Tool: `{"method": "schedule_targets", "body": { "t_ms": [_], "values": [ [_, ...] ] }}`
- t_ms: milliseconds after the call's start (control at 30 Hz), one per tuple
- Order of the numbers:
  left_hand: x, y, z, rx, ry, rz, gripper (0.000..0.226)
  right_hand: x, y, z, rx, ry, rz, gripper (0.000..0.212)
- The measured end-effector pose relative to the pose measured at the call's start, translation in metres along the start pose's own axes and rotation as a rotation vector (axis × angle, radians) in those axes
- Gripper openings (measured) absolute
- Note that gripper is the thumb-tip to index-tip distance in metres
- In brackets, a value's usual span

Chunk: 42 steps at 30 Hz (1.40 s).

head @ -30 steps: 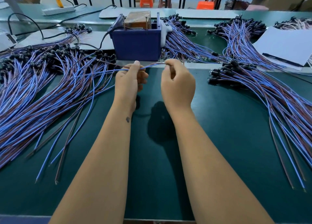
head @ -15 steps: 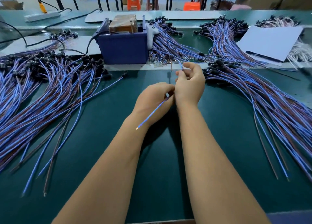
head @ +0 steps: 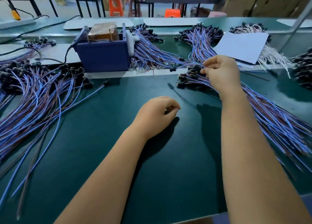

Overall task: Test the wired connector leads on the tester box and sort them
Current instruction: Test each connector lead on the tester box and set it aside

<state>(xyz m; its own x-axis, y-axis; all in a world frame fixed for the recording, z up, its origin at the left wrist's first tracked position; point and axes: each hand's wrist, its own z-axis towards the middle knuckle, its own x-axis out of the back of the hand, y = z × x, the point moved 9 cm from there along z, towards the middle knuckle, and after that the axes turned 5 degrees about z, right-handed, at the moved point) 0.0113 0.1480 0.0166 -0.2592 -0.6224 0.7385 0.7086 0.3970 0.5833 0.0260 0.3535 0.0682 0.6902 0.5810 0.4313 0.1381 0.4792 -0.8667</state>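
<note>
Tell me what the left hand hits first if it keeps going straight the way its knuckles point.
Probably only bare green mat at first: the left hand points right and slightly away. Farther along that line lie the right forearm and the right-side lead pile, though depth is unclear.
</note>
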Motion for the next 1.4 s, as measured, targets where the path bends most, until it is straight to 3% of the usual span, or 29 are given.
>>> {"method": "schedule_targets", "body": {
  "t_ms": [100, 167, 300, 400, 467, 567, 700, 833, 900, 1067, 1200, 1300, 1400],
  "values": [
    [0.004, -0.005, 0.001, 0.047, 0.031, -0.002, 0.014, 0.019, -0.001, -0.006, -0.071, 0.194, -0.324, 0.033],
    [0.012, -0.012, 0.002, 0.089, 0.082, 0.057, 0.015, 0.008, -0.014, -0.018, -0.047, 0.246, -0.391, 0.038],
    [0.057, -0.049, -0.003, 0.300, 0.327, 0.188, 0.024, -0.071, -0.043, -0.044, 0.080, 0.003, -0.314, 0.036],
    [0.100, -0.083, -0.024, 0.460, 0.497, 0.259, 0.031, -0.138, -0.058, -0.068, 0.068, -0.267, -0.043, 0.028],
    [0.119, -0.098, -0.039, 0.535, 0.545, 0.301, 0.035, -0.173, -0.072, -0.085, 0.073, -0.385, 0.117, 0.022],
    [0.133, -0.116, -0.055, 0.644, 0.556, 0.371, 0.041, -0.208, -0.079, -0.104, 0.102, -0.492, 0.167, 0.022],
    [0.131, -0.137, -0.063, 0.817, 0.445, 0.408, 0.048, -0.218, -0.063, -0.109, 0.146, -0.520, 0.105, 0.024],
    [0.128, -0.138, -0.060, 0.833, 0.401, 0.483, 0.044, -0.210, -0.062, -0.107, 0.129, -0.473, 0.244, 0.019],
    [0.129, -0.137, -0.060, 0.806, 0.456, 0.480, 0.037, -0.207, -0.062, -0.108, 0.117, -0.450, 0.289, 0.018],
    [0.141, -0.128, -0.062, 0.613, 0.828, -0.055, 0.026, -0.195, -0.047, -0.101, -0.090, -0.336, 0.525, 0.024],
    [0.133, -0.123, -0.059, 0.484, 0.931, -0.634, 0.030, -0.189, -0.041, -0.096, -0.214, -0.313, 0.722, 0.024],
    [0.117, -0.116, -0.040, 0.350, 0.806, -1.145, 0.032, -0.194, -0.047, -0.099, -0.228, -0.418, 0.798, 0.028],
    [0.093, -0.095, -0.022, 0.314, 0.443, -1.343, 0.046, -0.196, -0.052, -0.103, -0.209, -0.501, 0.838, 0.030]
  ]
}}
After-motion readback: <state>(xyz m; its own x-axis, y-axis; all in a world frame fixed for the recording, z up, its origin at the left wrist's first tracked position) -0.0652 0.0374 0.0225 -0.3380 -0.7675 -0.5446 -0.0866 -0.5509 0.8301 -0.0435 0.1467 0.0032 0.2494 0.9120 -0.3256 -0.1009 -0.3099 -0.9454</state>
